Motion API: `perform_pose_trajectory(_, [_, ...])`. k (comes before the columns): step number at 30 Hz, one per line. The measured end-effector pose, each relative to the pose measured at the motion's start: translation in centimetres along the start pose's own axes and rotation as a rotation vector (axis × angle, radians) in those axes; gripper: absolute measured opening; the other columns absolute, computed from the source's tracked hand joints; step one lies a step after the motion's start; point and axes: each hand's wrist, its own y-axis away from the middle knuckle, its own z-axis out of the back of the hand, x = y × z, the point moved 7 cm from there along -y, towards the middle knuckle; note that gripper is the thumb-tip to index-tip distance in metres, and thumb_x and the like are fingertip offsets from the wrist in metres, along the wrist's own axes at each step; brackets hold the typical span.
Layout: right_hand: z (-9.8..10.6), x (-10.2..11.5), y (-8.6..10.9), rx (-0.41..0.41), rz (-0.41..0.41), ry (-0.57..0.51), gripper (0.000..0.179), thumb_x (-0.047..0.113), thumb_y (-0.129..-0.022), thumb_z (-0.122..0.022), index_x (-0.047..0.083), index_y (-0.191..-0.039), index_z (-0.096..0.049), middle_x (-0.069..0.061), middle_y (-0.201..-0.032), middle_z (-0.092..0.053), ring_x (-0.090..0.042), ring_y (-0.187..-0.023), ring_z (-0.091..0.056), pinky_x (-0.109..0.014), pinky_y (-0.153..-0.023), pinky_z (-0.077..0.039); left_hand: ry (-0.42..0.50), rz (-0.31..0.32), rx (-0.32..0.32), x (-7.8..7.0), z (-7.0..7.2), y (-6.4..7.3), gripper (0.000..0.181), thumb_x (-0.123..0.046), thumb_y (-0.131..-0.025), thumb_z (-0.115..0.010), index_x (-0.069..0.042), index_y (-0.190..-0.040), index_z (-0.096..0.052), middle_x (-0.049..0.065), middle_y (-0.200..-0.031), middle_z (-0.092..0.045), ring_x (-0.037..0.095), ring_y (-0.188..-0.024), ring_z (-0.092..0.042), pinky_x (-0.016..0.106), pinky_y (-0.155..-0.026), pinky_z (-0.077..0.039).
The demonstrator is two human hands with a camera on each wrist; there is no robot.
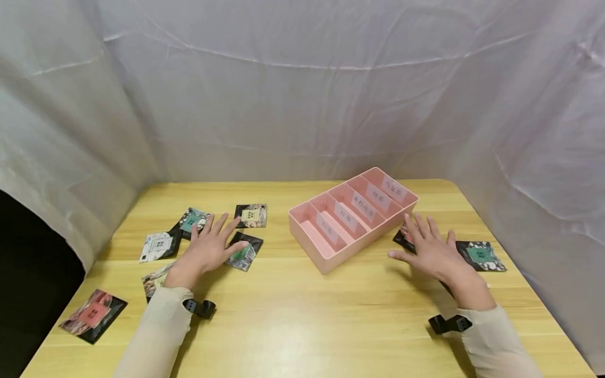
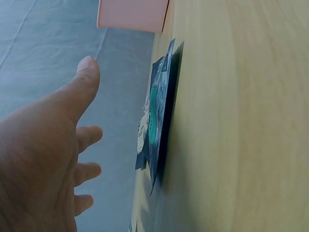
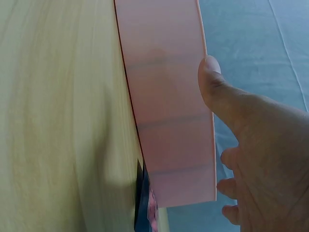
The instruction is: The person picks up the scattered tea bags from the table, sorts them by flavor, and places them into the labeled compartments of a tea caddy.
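My left hand (image 1: 203,254), fingers spread, is held over several flat sachets on the left of the table, holding nothing. In the left wrist view a gap shows between it and a green-labelled sachet (image 2: 153,116). About it lie another green-labelled sachet (image 1: 191,222), a yellow-labelled one (image 1: 251,215) and a white-labelled one (image 1: 159,245). Also with spread fingers and nothing held, my right hand (image 1: 435,257) is above sachets on the right, partly hiding a red one (image 1: 404,237); a green-labelled sachet (image 1: 481,255) lies beside it. A pink divided box (image 1: 350,252) stands between the hands.
The box sits at an angle, with handwritten labels on its dividers (image 1: 364,206). Nearer the left edge lie a red-labelled sachet (image 1: 94,315) and one (image 1: 153,278) partly under the left forearm. Pale cloth (image 1: 302,94) hangs behind the wooden table (image 1: 302,325).
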Motion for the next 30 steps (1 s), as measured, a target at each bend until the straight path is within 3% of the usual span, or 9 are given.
perform_pose_trajectory(21, [1.0,0.2,-0.2,-0.026,0.023,-0.022,0.106,0.072,-0.088,-0.049,0.011,-0.158,0.004,-0.025,-0.160,0.005,-0.048,-0.144,0.009,-0.080,-0.098,0.008,0.049,-0.052,-0.013,-0.9,0.7,0.3,0.083,-0.072,-0.094,-0.031,-0.021,-0.158,-0.020,0.015,-0.162,-0.011,0.043,-0.146,0.001,0.073,-0.108,-0.001])
perform_pose_trajectory(30, [1.3,1.5,-0.2,-0.132,0.127,-0.001,0.100,0.065,-0.090,-0.054,0.007,-0.158,-0.008,-0.026,-0.159,-0.012,-0.051,-0.143,-0.004,-0.077,-0.104,0.003,0.077,-0.116,-0.037,-2.5,1.3,-0.9,0.082,-0.073,-0.094,-0.031,-0.022,-0.158,-0.022,0.014,-0.162,-0.015,0.042,-0.147,-0.005,0.071,-0.110,-0.004])
